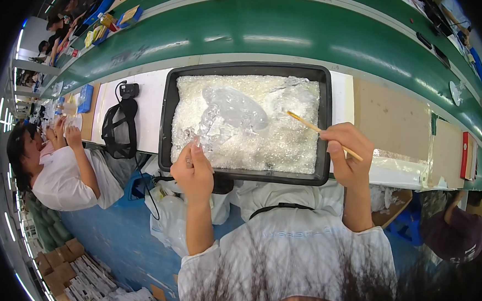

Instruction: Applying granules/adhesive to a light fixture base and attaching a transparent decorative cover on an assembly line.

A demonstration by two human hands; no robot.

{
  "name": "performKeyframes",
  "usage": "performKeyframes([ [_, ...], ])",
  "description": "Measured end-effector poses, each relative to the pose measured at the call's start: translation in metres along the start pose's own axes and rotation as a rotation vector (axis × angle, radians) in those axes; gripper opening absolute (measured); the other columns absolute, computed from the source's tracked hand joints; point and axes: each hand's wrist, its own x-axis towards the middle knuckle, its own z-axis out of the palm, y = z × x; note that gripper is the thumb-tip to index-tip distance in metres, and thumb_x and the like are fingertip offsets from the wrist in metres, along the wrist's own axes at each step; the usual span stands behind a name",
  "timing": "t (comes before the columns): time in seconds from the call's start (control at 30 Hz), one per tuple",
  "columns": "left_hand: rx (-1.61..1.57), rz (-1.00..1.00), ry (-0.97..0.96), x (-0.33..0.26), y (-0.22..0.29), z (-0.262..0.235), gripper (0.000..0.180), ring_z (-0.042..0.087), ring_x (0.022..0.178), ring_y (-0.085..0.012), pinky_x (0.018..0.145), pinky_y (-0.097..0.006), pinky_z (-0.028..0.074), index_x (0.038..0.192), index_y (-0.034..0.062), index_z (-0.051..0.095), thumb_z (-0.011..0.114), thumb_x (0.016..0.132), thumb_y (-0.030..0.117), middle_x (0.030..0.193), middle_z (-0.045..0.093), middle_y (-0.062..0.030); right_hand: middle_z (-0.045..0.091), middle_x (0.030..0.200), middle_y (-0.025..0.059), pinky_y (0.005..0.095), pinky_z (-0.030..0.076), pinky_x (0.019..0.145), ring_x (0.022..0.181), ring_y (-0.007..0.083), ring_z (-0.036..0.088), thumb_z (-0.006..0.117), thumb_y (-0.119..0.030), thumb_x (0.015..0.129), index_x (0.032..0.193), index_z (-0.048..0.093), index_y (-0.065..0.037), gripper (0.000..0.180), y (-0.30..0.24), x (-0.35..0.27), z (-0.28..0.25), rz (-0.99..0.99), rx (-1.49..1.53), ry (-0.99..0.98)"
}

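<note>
A black tray (168, 118) in front of me holds a bed of sparkly, whitish granules (285, 147) like coarse glitter. Over it lies or hovers a clear, see-through piece (235, 109) with a broad rounded end and a narrower end towards me; whether it touches the granules I cannot tell. My left hand (193, 169), at the tray's near left, is closed in a pinch on that narrower end. In my right hand (350, 151), by the tray's right rim, is a thin brush (304, 121) with a wooden handle, its yellowish tip above the granules.
Left of the tray lie a black strap (120, 126) and a small black device (129, 90) with a cable. Cardboard (392, 121) covers the bench at right. Beyond runs a green surface (281, 37). A co-worker (68, 173) sits at left, another person (456, 235) at right.
</note>
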Motion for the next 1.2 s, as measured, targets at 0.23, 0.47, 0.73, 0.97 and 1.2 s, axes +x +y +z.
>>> performKeyframes([
  [0.23,-0.683,-0.548,-0.142,0.001,0.018,0.005,0.039,0.029,0.033,-0.0069,0.033,-0.024,0.026,0.101,-0.0118,0.064,0.049,0.103,0.024,0.045,0.037,0.0017,0.067,0.087,0.0147,0.0276,0.049,0.059,0.069,0.0214,0.063,0.062,0.001,0.085,0.096,0.071,0.002,0.014,0.0,-0.003,0.005,0.027,-0.03,-0.004],
  [0.47,-0.728,-0.627,-0.15,-0.007,0.017,0.012,0.04,0.034,0.036,-0.0074,0.035,-0.025,0.029,0.101,-0.011,0.065,0.049,0.102,0.025,0.047,0.04,0.0018,0.064,0.089,0.0162,0.0254,0.046,0.055,0.062,0.0148,0.057,0.058,-0.01,0.094,0.097,0.068,0.004,0.017,0.011,-0.014,0.005,0.011,-0.003,-0.019],
  [0.73,0.005,-0.068,0.038,-0.017,0.018,0.014,0.026,0.042,0.041,-0.0122,0.041,-0.029,0.032,0.1,-0.0059,0.068,0.058,0.097,0.017,0.05,0.043,-0.007,0.063,0.091,0.016,0.0239,0.044,0.054,0.063,0.0139,0.057,0.056,-0.011,0.096,0.1,0.067,0.005,0.02,0.011,-0.013,0.005,0.081,0.013,-0.015],
  [0.97,0.598,0.778,0.115,-0.007,-0.005,0.013,0.026,0.038,0.045,-0.0143,0.043,-0.029,0.034,0.106,-0.0102,0.065,0.06,0.093,0.012,0.056,0.04,-0.0016,0.064,0.093,0.0167,0.0229,0.044,0.053,0.064,0.014,0.057,0.056,-0.013,0.097,0.102,0.067,0.005,0.022,0.01,-0.01,0.012,0.088,0.006,-0.018],
  [1.2,0.719,1.04,0.05,0.0,-0.013,-0.001,0.023,0.035,0.046,-0.0119,0.045,-0.026,0.034,0.105,-0.0094,0.065,0.055,0.094,0.008,0.057,0.034,0.0023,0.067,0.105,0.021,0.0228,0.045,0.054,0.07,0.0151,0.061,0.055,-0.014,0.099,0.11,0.065,0.004,0.024,0.007,0.001,0.019,0.149,0.131,-0.023],
])
